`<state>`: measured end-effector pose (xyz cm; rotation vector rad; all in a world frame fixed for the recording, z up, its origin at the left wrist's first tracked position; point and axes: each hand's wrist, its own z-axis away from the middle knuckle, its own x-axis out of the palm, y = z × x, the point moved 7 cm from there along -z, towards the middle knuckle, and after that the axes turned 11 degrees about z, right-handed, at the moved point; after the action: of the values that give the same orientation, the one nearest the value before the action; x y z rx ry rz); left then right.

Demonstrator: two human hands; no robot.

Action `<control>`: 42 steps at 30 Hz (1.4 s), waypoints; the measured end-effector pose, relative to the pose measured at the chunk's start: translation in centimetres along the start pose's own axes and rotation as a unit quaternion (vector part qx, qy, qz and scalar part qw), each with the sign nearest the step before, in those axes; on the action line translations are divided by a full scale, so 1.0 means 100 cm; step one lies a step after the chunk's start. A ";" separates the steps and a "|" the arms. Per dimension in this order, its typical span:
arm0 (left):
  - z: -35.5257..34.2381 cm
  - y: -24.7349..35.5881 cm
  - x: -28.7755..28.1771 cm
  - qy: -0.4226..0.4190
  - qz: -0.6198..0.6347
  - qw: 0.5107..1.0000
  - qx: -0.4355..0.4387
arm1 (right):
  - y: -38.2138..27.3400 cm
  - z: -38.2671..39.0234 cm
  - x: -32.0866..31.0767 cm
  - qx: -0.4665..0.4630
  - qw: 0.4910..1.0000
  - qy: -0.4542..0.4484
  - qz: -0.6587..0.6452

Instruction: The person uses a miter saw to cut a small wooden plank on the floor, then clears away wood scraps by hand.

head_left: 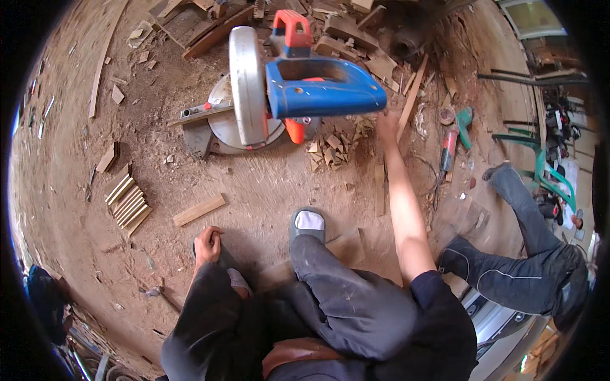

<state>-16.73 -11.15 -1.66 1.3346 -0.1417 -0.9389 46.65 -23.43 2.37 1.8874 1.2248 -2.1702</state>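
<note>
A blue miter saw (318,101) with a silver blade guard (244,82) and orange top handle stands on the ground ahead. My right hand (389,127) reaches out just right of the saw, beside small triangular wood offcuts (330,151) and a long wooden strip (413,92); its fingers are blurred and partly behind the blue handle, so their grip is unclear. My left hand (208,241) is by my left leg with its fingers curled and nothing visible in them. Near it lie a short plank (198,209) and a stack of cut strips (127,200).
At right lie an angle grinder (448,149) and a green power tool (464,127), beside another person's trousered legs (508,267) and a green chair (559,184). A hammer (154,292) lies at lower left. Scrap wood (349,35) and sawdust cover the ground behind the saw.
</note>
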 end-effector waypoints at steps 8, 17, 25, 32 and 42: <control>0.002 -0.011 0.005 0.013 -0.015 1.000 0.023 | 0.046 0.068 0.008 0.120 0.951 -0.018 -0.284; -0.003 -0.011 0.010 -0.015 -0.013 1.000 -0.013 | 0.031 0.132 -0.008 0.039 0.991 0.085 -0.091; -0.005 0.001 0.011 -0.022 -0.021 0.999 -0.022 | 0.082 0.182 -0.002 0.213 0.969 -0.109 -0.059; -0.012 0.006 0.018 -0.045 -0.079 0.995 -0.039 | 0.084 0.348 0.016 0.179 0.962 -0.193 -0.065; -0.002 -0.022 0.007 -0.026 -0.023 0.998 -0.059 | 0.068 0.384 0.066 0.503 0.693 -0.229 -0.463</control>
<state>-17.27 -11.38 -3.95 1.2087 -0.0936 -1.0065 16.25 -46.34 -8.26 0.4092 1.0030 -4.1185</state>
